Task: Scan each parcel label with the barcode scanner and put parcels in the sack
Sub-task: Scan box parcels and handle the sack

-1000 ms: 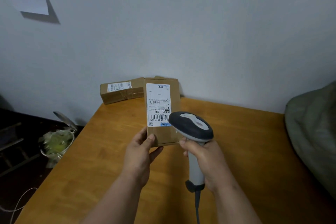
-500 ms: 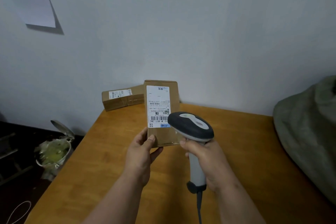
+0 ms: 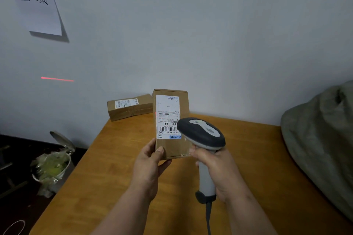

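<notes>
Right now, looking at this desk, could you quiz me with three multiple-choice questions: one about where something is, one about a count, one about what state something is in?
1. Where is the red scanner line mostly falling?
A. on the wall, left of the boxes
B. on the sack
C. on the table

2. How many cardboard boxes are in view?
A. one
B. two
C. four

3. How is the labelled box placed?
A. lying flat on the table
B. inside the sack
C. held upright in the left hand

Answers:
1. A, the red streak shows on the wall.
2. B, one held, and a second box at the table's far corner.
3. C, the left hand has it at its lower edge while the right hand holds the scanner.
</notes>
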Available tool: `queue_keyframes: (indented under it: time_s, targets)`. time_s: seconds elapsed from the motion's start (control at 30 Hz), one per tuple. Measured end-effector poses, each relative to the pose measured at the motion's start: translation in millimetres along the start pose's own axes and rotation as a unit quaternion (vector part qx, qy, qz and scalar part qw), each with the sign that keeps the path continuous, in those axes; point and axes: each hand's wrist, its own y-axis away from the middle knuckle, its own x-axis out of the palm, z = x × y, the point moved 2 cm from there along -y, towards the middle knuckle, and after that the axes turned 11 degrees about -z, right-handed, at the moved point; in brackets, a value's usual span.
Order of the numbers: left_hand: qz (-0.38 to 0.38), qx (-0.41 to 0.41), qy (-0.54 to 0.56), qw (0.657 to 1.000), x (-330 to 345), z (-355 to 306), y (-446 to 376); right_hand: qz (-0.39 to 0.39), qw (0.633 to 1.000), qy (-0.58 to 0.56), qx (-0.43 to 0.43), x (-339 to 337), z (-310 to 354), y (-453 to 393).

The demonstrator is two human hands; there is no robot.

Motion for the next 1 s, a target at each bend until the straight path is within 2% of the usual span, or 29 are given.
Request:
queue_keyframes:
  time_s: [0.6,0.77,1.0]
  targets:
    - [0.009,0.004,0.003,1.0,1,-1,12,-0.008,1.0,-0.012,0.002,-7,6,13]
    - [0.011,0.004,-0.004,1.0,3,3,14,-0.02,0.999,0.021,0.012,-16,5,16]
    - [0.106,0.004,-0.053,0.993,64,17,35,-0.098,0.994,0.036,0.043,-77,12,38]
